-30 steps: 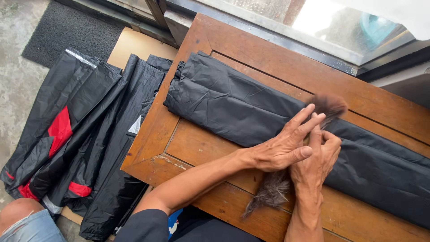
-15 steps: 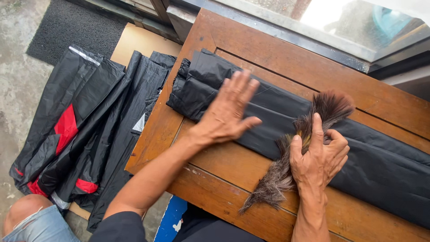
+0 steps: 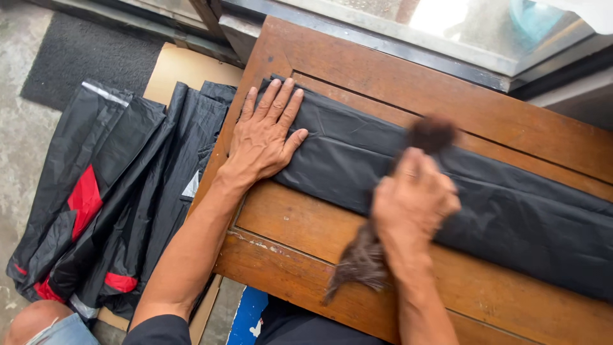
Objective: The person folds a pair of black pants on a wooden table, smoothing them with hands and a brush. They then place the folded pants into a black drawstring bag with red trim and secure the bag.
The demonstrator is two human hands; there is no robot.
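Pinning the folded black fabric [image 3: 485, 198] down now; the left hand [image 3: 265, 137] has slid over from the middle to the fabric's left end and lies flat, fingers spread, palm pressing, gripping nothing. A second ago both hands were bunched together over the brush; now they're well apart. The right hand [image 3: 415, 201] is closed around a dark bristly brush [image 3: 364, 262], blurred with motion, one tuft poking out above the knuckles and the other trailing down toward the near edge of the wooden bench [image 3: 408, 76]; looks like it's mid-sweep across the cloth, so I'd say the brushing has properly started, with the left hand acting as an anchor. The fabric lies stretched diagonally across the bench; more black-and-red garments [image 3: 96, 204] sit piled on the floor at left.
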